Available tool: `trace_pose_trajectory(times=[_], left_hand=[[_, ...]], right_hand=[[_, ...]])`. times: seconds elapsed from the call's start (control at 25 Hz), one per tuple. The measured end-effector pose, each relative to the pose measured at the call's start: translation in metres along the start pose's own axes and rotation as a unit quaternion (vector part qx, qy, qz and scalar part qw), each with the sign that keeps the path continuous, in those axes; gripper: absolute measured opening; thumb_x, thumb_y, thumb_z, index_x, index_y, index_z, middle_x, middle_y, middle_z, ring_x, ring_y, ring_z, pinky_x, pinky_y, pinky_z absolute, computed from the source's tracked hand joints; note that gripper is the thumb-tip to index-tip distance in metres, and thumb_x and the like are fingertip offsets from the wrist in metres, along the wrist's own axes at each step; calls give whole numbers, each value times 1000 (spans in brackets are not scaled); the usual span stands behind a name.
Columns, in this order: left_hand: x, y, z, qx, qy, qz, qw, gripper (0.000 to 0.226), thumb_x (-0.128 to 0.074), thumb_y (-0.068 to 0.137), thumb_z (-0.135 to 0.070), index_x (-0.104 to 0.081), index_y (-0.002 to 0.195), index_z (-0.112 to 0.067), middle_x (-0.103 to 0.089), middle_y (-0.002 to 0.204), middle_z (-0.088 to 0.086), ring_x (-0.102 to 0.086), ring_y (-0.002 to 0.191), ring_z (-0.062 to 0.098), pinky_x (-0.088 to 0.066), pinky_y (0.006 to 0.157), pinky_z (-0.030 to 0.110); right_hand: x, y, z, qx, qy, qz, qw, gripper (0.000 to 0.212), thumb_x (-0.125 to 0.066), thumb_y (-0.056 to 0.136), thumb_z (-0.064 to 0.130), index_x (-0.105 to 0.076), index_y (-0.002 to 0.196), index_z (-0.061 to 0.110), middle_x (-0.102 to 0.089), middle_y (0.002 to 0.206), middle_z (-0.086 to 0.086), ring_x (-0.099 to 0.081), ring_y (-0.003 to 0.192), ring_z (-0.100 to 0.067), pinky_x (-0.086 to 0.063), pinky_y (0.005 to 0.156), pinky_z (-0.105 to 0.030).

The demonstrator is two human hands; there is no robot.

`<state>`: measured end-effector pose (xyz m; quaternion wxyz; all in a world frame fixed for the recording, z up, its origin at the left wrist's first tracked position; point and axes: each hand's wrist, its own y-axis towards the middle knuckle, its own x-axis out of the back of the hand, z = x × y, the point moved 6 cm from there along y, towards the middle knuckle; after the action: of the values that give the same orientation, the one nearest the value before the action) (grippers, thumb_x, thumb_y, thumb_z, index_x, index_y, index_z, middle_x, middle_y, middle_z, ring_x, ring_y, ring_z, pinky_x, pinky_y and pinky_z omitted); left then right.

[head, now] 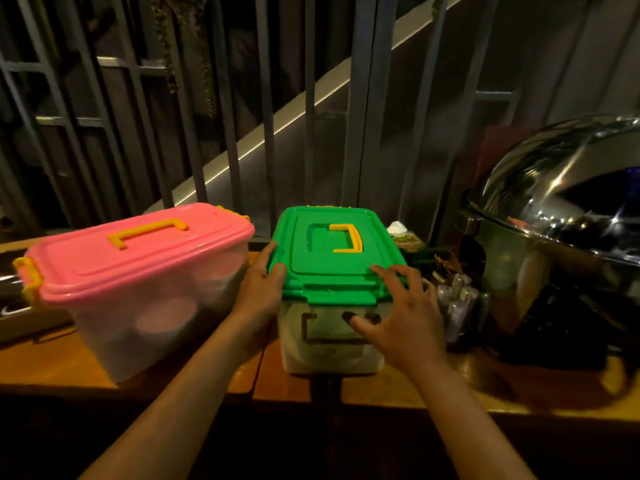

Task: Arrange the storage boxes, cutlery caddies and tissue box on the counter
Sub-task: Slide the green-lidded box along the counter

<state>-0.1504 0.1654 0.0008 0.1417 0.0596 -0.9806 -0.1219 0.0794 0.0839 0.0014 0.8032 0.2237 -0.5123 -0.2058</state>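
A clear storage box with a green lid (pixel 332 251) and a yellow handle stands mid-counter. My left hand (pixel 261 289) presses flat against its left side at the lid's corner. My right hand (pixel 398 317) lies on its front right corner, fingers spread over the lid edge and front wall. To the left stands a clear storage box with a pink lid (pixel 138 251), turned at an angle, untouched. Right of the green-lidded box a cutlery caddy (pixel 457 299) holds wrapped utensils. Behind it sits a tissue box (pixel 403 237), partly hidden.
The wooden counter (pixel 52 362) runs left to right, its front edge close to me. A large steel chafing dish (pixel 561 216) with a domed lid fills the right side. Metal railing bars (pixel 228 133) rise behind the boxes. A dark tray (pixel 10 299) lies far left.
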Motion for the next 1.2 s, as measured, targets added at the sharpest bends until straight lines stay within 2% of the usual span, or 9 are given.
trace_pose_trajectory(times=[0.04,0.12,0.24,0.32,0.56,0.72,1.0,1.08,1.2], left_hand=[[0,5,2,1,10,4,1000,51,-41,96,-9,-38,147,-14,-51,140,8,-52,110,12,-38,75,2],[-1,8,3,-1,21,2,1000,51,-42,96,-14,-37,147,-17,-50,143,10,-53,117,17,-39,89,15],[-3,17,5,-2,22,10,1000,54,-44,95,-21,-37,148,-20,-53,141,15,-56,120,27,-43,104,37],[-5,30,9,5,28,19,999,57,-43,92,-28,-36,148,-23,-55,138,18,-58,117,33,-45,103,47],[-18,54,11,23,29,29,999,54,-40,96,-23,-31,150,-22,-51,142,18,-57,119,32,-45,103,46],[-24,74,8,24,16,41,999,60,-42,91,-29,-31,149,-20,-49,145,16,-56,122,30,-45,104,47],[-37,108,10,29,5,34,999,56,-43,94,-22,-34,149,-15,-46,146,15,-54,122,26,-44,106,42],[-41,117,15,29,20,32,999,57,-43,93,-25,-35,149,-16,-45,147,17,-52,126,29,-42,108,45],[-42,124,20,35,46,22,998,58,-41,93,-32,-34,149,-20,-43,149,15,-48,130,30,-38,111,41]], right_hand=[[-4,7,-3,-2,8,30,1000,85,-76,65,60,-41,139,38,-36,142,3,-44,124,-30,-44,98,-41],[-12,19,-10,-18,32,81,996,89,-82,66,47,-37,143,37,-30,147,2,-43,127,-30,-44,103,-45],[-19,30,-13,-31,54,86,994,89,-84,68,41,-37,144,36,-28,149,2,-39,131,-29,-42,107,-48],[-24,35,-12,-34,56,81,995,88,-84,69,40,-38,144,35,-28,150,1,-37,133,-28,-40,109,-47],[-37,62,-24,-30,61,79,995,87,-84,68,40,-40,143,33,-29,149,0,-37,132,-29,-40,108,-47],[-45,82,-29,-35,55,81,995,86,-83,70,41,-39,144,33,-30,149,0,-37,131,-29,-40,106,-46],[-62,114,-42,-40,55,81,994,85,-82,70,41,-39,143,33,-32,146,0,-37,129,-29,-42,105,-48],[-67,119,-43,-37,53,79,995,85,-82,70,42,-40,143,33,-32,146,0,-38,127,-30,-42,104,-47],[-70,124,-45,-36,56,84,994,85,-82,70,43,-39,143,33,-31,146,0,-38,128,-31,-42,105,-47]])
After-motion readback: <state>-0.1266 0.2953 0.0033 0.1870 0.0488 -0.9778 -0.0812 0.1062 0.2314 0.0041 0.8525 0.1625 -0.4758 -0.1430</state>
